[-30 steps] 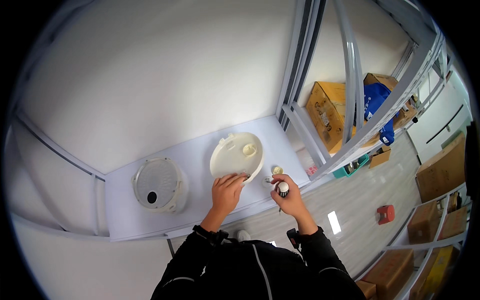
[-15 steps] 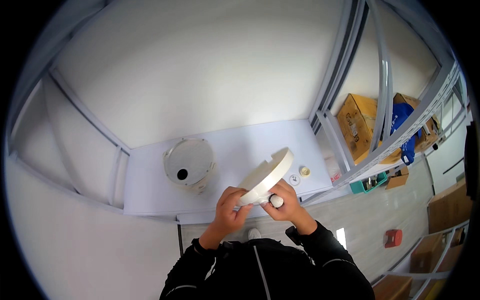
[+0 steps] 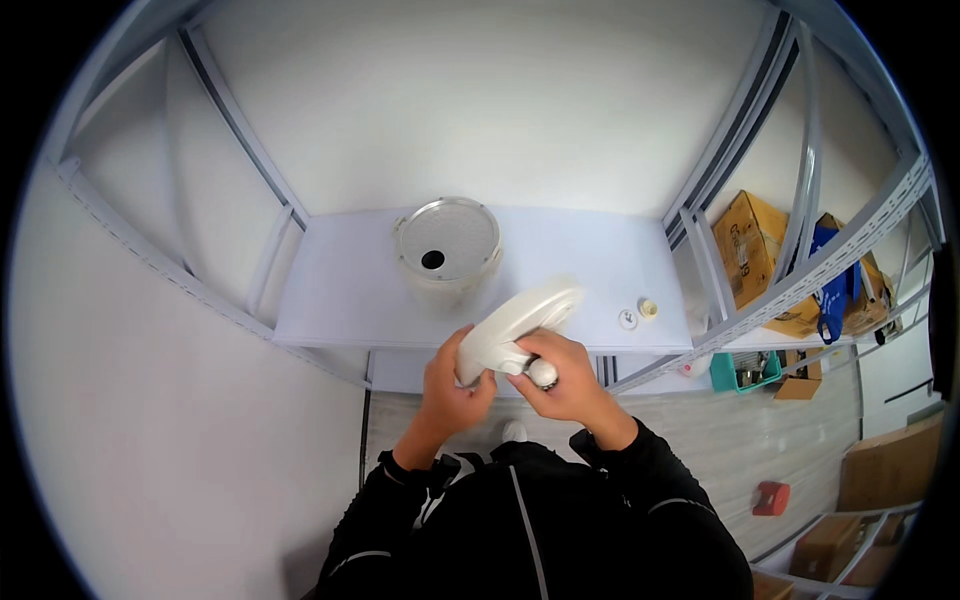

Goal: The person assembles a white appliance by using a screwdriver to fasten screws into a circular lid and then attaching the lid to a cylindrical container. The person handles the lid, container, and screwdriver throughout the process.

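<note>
Both my hands hold a white, round lid-like piece (image 3: 510, 325) tilted on edge in front of me. It carries a short white stub with a rounded end (image 3: 542, 373) and a dark ring at its base. My left hand (image 3: 453, 388) grips the near left rim, thumb and fingers closed on it. My right hand (image 3: 567, 376) wraps the side by the stub, its thumb across the surface. Beyond, a white bucket-like drum (image 3: 448, 240) stands upright on the white table; its grey top has a black round hole. Both hands are apart from it.
A small cream cap (image 3: 648, 308) and a flat white disc (image 3: 628, 319) lie on the table's (image 3: 340, 270) right part. Shelf posts rise at both sides. Cardboard boxes (image 3: 745, 245), a blue bag (image 3: 835, 285), a teal bin (image 3: 745, 372) and a red stool (image 3: 771, 498) are to the right.
The lid-like piece has turned in my hands, now showing more of its outer face. My view has shifted, so the drum and table appear higher and further right.
</note>
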